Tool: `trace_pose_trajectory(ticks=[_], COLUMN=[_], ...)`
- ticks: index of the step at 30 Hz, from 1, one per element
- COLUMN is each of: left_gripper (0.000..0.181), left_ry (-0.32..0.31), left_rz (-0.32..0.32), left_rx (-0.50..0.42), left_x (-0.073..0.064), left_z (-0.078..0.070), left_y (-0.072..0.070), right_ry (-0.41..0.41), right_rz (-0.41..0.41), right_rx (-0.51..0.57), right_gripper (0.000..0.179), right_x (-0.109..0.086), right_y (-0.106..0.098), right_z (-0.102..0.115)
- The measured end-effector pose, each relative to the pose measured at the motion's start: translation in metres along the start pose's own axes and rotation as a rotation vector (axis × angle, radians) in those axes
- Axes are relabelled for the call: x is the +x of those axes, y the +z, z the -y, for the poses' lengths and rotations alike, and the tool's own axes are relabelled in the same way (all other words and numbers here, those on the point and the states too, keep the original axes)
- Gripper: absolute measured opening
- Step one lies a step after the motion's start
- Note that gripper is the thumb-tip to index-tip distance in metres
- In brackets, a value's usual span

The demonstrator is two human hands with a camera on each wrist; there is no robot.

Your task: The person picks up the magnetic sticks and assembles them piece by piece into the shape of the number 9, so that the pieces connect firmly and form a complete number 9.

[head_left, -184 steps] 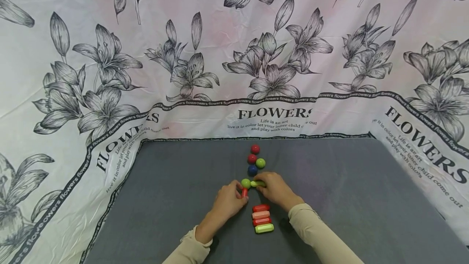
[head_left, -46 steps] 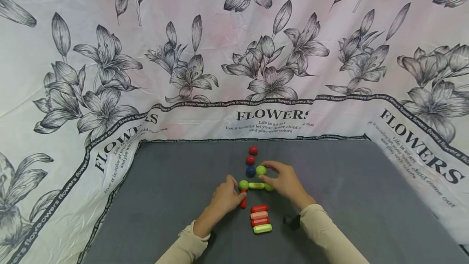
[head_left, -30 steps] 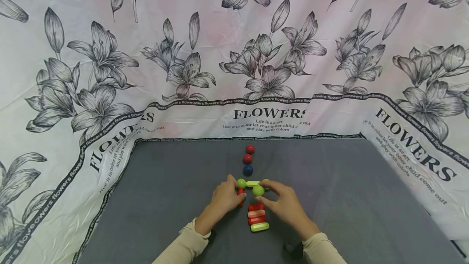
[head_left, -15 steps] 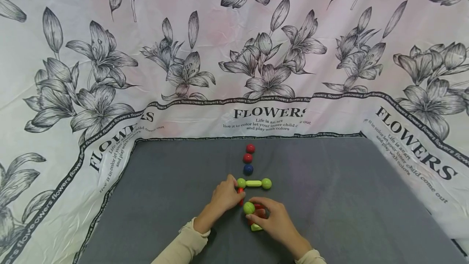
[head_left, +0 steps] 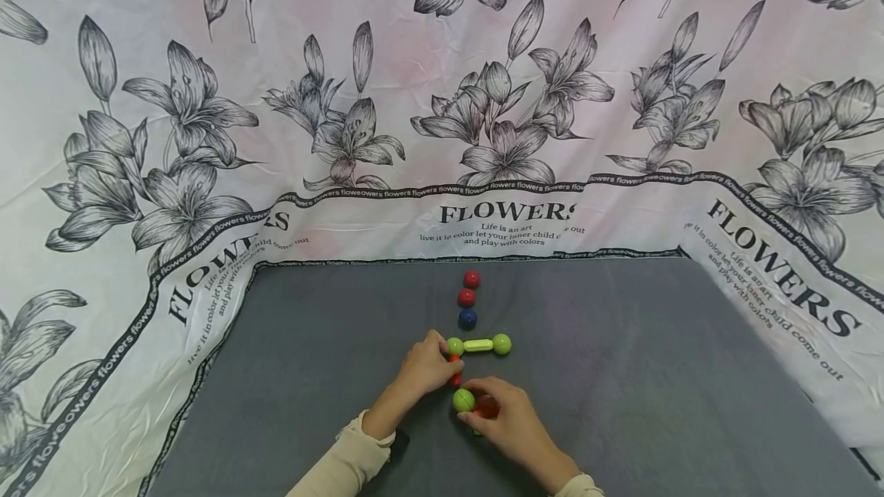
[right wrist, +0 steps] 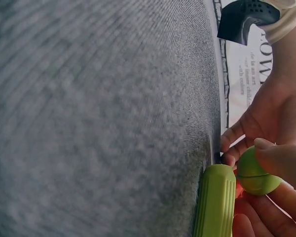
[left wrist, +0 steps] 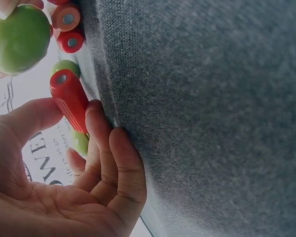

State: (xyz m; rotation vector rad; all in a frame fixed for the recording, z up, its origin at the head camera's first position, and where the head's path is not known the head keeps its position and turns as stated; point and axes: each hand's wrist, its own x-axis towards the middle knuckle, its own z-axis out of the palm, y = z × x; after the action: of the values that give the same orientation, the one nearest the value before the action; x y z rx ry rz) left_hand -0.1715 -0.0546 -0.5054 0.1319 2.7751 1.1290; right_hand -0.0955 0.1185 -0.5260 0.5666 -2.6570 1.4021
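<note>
My left hand pinches a red magnetic rod between thumb and fingers. The rod's far end meets a green ball, from which a yellow-green rod runs right to another green ball. My right hand holds a third green ball between thumb and fingers, close to the red rod's near end; the left wrist view shows a gap there. Beneath the right hand, mostly hidden in the head view, lie loose rods, among them a salmon rod, a red rod and a yellow-green rod.
Beyond the joined pieces, a blue ball and two red balls, a nearer red ball and a farther red ball, stand in a line. A dark grey cloth covers the table. Flower-printed fabric hangs behind and at the sides.
My right hand has brought a green ball from beside the blue ball toward me, to the red rod's near end. Earlier it placed the yellow-green rod. The left hand keeps its pinch.
</note>
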Motion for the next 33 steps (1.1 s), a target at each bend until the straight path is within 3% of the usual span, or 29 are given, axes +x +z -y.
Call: trace_pose_trajectory(ticks=[13, 21, 33], left_gripper=[0.032, 0.032, 0.031], left_ry=[0.001, 0.004, -0.025], left_rz=[0.012, 0.014, 0.034], left_rx=[-0.003, -0.011, -0.011], left_x=[0.000, -0.001, -0.001], left_z=[0.000, 0.001, 0.001], left_y=[-0.001, -0.002, -0.004], right_ry=[-0.071, -0.162, -0.103], right_rz=[0.031, -0.021, 0.025], right_rx=[-0.062, -0.151, -0.177], right_gripper=[0.036, 0.037, 0.037], right_x=[0.006, 0.010, 0.013], right_y=[0.006, 0.008, 0.009], right_z=[0.000, 0.003, 0.006])
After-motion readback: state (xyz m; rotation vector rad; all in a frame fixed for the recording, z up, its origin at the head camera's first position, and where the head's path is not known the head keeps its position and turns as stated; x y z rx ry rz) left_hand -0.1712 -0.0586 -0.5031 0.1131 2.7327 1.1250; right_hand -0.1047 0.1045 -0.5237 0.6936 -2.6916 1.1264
